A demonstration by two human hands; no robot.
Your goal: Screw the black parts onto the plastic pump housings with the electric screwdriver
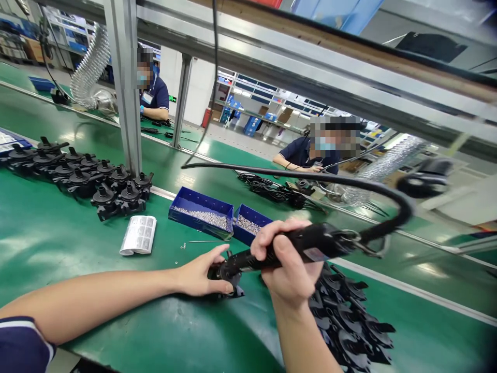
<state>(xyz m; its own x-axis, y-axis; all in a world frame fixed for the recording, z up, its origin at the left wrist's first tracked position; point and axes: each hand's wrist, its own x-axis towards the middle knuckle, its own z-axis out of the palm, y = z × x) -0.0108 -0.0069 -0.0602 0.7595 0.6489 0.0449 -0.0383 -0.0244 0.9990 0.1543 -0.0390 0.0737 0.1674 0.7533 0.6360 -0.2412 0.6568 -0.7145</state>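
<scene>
My right hand (289, 259) is wrapped round a black corded power screwdriver (310, 243), which lies nearly level and points left. Its tip end meets a black plastic part (235, 291) on the green table. Thumb and fingers of my left hand (204, 274) grip that part and hold it down at the table; the fingers hide much of it. A thick black cable runs from the tool's rear end. Just behind my hands stand a blue bin (202, 226) of small metal pieces and a second blue bin (243, 235) with screws.
Rows of black parts (79, 176) stand at the left, and more black parts (349, 321) lie at the right. A label roll (139, 235) and a thin rod (205, 241) are on the table. A metal post (126, 93) rises behind. Two people sit across the line.
</scene>
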